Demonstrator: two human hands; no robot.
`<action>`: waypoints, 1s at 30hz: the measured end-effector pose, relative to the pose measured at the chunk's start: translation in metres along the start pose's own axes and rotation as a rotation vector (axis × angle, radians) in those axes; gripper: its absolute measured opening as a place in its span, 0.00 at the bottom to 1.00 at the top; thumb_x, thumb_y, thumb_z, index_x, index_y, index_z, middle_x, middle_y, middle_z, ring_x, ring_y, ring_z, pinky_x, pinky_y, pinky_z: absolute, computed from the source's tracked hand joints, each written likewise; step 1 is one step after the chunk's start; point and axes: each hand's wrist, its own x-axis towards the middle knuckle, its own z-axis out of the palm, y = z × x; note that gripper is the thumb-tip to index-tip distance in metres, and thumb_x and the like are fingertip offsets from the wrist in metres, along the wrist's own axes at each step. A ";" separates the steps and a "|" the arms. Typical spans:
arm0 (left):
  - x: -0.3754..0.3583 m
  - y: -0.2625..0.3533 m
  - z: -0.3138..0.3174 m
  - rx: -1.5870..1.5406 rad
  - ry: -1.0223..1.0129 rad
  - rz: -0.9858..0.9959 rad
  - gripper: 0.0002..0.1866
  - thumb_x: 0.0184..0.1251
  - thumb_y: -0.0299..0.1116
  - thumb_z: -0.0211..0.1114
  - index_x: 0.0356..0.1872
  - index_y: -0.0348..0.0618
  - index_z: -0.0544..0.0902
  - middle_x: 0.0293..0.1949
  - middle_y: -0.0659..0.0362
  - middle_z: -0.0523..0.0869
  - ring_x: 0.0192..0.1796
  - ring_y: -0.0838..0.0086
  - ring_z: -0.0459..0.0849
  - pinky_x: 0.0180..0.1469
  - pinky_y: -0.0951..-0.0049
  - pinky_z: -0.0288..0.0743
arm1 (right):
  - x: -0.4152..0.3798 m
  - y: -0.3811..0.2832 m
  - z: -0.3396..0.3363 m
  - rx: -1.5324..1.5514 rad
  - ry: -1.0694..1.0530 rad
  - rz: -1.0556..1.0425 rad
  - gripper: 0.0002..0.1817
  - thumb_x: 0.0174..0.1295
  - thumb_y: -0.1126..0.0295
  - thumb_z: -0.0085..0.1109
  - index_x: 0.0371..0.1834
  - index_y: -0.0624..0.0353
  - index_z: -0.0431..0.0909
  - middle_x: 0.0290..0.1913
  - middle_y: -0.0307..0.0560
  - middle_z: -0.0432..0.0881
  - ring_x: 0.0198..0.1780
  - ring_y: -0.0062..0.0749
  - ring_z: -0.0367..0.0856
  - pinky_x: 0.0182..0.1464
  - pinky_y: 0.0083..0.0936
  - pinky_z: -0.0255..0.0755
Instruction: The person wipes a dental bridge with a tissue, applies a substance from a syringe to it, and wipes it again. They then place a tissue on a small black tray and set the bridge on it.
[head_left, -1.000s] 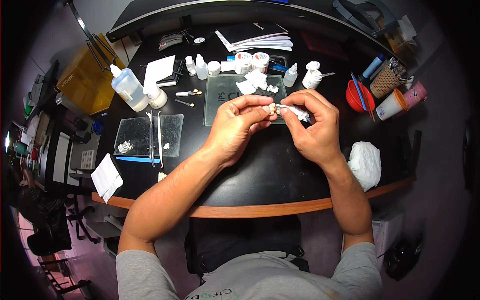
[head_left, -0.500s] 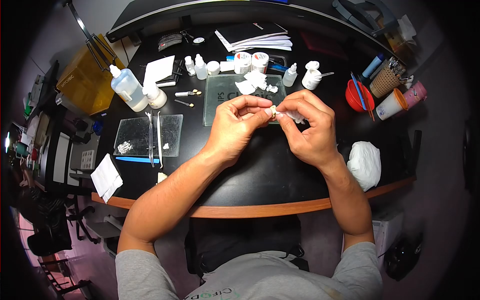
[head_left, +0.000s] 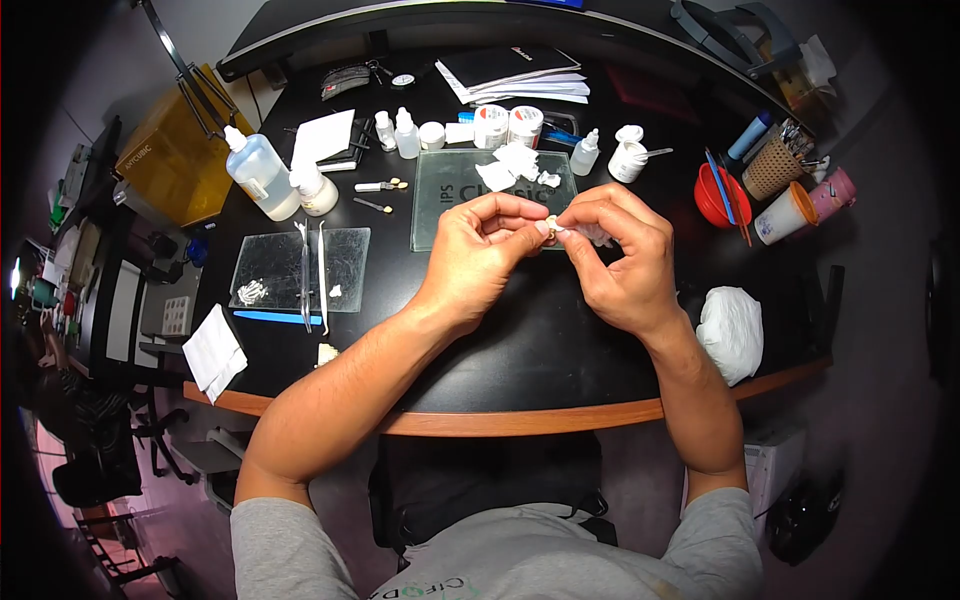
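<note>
A small cream-coloured piece (head_left: 552, 223) sits between the fingertips of both hands, above the front edge of a glass slab (head_left: 428, 215). My left hand (head_left: 487, 250) pinches it from the left with thumb and index finger. From the right, my right hand (head_left: 625, 255) closes its thumb and fingers on the same piece. Some white tissue shows behind the right fingers, partly hidden by them. Crumpled white tissue (head_left: 515, 165) lies on the slab beyond the hands.
At the left, a scratched glass plate (head_left: 270, 270) bears metal tools. Bottles (head_left: 262, 175) and white jars (head_left: 490, 127) stand behind. On the right are a red bowl (head_left: 712, 195), cups (head_left: 785, 215) and a white wrapped bundle (head_left: 730, 335). A wooden edge (head_left: 520, 422) borders the table.
The view has shifted slightly. Both hands still hold the small piece, with the fingertips moved a little around it.
</note>
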 end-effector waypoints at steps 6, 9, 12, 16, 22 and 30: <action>0.000 0.001 0.000 -0.001 -0.010 0.000 0.12 0.70 0.24 0.71 0.51 0.32 0.84 0.43 0.52 0.91 0.46 0.73 0.90 0.52 0.75 0.84 | -0.001 -0.001 0.001 0.019 0.000 0.000 0.07 0.54 0.85 0.67 0.35 0.66 0.85 0.37 0.49 0.86 0.37 0.35 0.88 0.39 0.26 0.81; 0.000 0.000 0.000 -0.033 -0.017 0.005 0.12 0.70 0.24 0.71 0.51 0.32 0.84 0.43 0.52 0.91 0.45 0.73 0.90 0.51 0.76 0.84 | 0.000 0.000 0.000 0.005 -0.005 0.015 0.07 0.54 0.86 0.66 0.35 0.65 0.85 0.37 0.49 0.86 0.37 0.35 0.89 0.39 0.26 0.81; 0.000 0.002 0.001 -0.022 -0.018 0.004 0.12 0.70 0.24 0.71 0.51 0.32 0.84 0.43 0.52 0.91 0.45 0.74 0.90 0.51 0.75 0.84 | -0.001 -0.001 -0.001 0.010 -0.002 0.012 0.07 0.54 0.86 0.66 0.34 0.65 0.85 0.37 0.48 0.86 0.37 0.35 0.89 0.40 0.26 0.82; -0.001 0.002 0.001 0.032 -0.010 0.016 0.11 0.70 0.24 0.71 0.50 0.33 0.84 0.42 0.53 0.91 0.45 0.73 0.90 0.51 0.75 0.84 | -0.001 -0.002 0.001 0.039 -0.004 -0.004 0.07 0.53 0.86 0.66 0.34 0.65 0.85 0.37 0.48 0.86 0.37 0.35 0.89 0.40 0.26 0.81; 0.000 0.001 0.001 0.009 -0.014 0.006 0.11 0.70 0.23 0.71 0.50 0.33 0.84 0.42 0.53 0.91 0.45 0.73 0.90 0.51 0.75 0.84 | -0.001 0.000 0.001 0.038 -0.002 0.011 0.07 0.54 0.86 0.66 0.33 0.65 0.85 0.36 0.48 0.85 0.37 0.34 0.89 0.40 0.26 0.82; 0.000 0.002 0.001 -0.042 -0.013 0.006 0.11 0.69 0.23 0.71 0.49 0.33 0.84 0.42 0.52 0.91 0.45 0.74 0.90 0.52 0.75 0.84 | 0.000 -0.002 0.000 0.013 -0.001 0.017 0.07 0.54 0.86 0.66 0.34 0.65 0.85 0.37 0.48 0.85 0.37 0.33 0.88 0.40 0.26 0.82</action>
